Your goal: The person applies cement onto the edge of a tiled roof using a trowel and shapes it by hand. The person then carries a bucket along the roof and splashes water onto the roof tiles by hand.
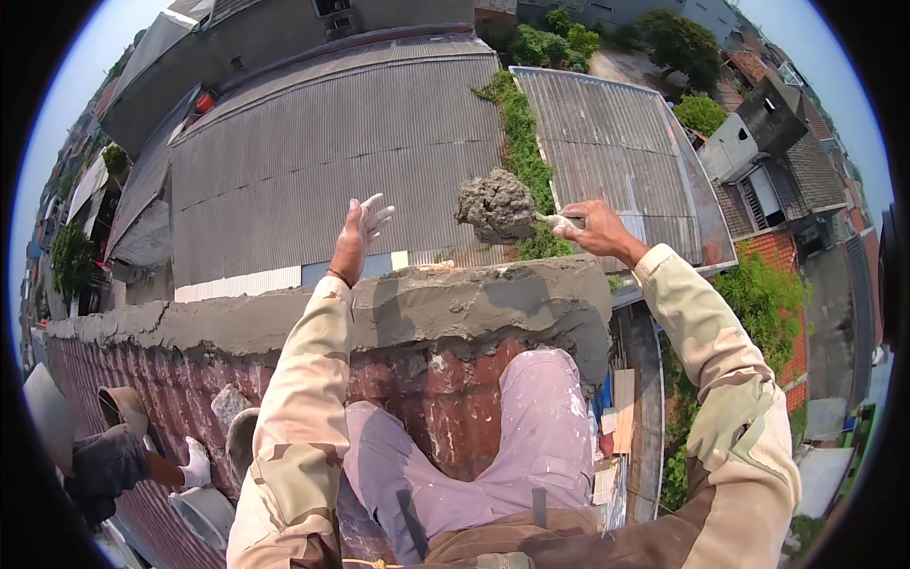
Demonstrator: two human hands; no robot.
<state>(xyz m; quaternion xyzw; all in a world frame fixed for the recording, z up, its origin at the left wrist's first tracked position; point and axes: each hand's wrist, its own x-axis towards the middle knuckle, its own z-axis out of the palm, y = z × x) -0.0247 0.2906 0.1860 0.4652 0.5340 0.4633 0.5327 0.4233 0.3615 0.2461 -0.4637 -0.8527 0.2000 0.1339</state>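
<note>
My right hand [595, 230] is closed round the handle of a trowel, held out past the ridge. A big lump of wet grey mortar [497, 206] sits on the trowel and hides its blade. To the left, my left hand [360, 230] is raised with fingers apart, mortar smeared on them, and holds nothing. Below both hands runs the mortar-covered roof ridge [445, 302], smooth and damp in front of me, rougher along its lower edge. Red roof tiles [455, 403] lie beneath it, between my knees.
At lower left, another person's foot [196, 465] rests on the tiles near a bucket [205, 515] and a mortar-stained container [123, 410]. Beyond the ridge the roof drops away to lower corrugated roofs [332, 161]. Planks and debris [621, 412] lie below on the right.
</note>
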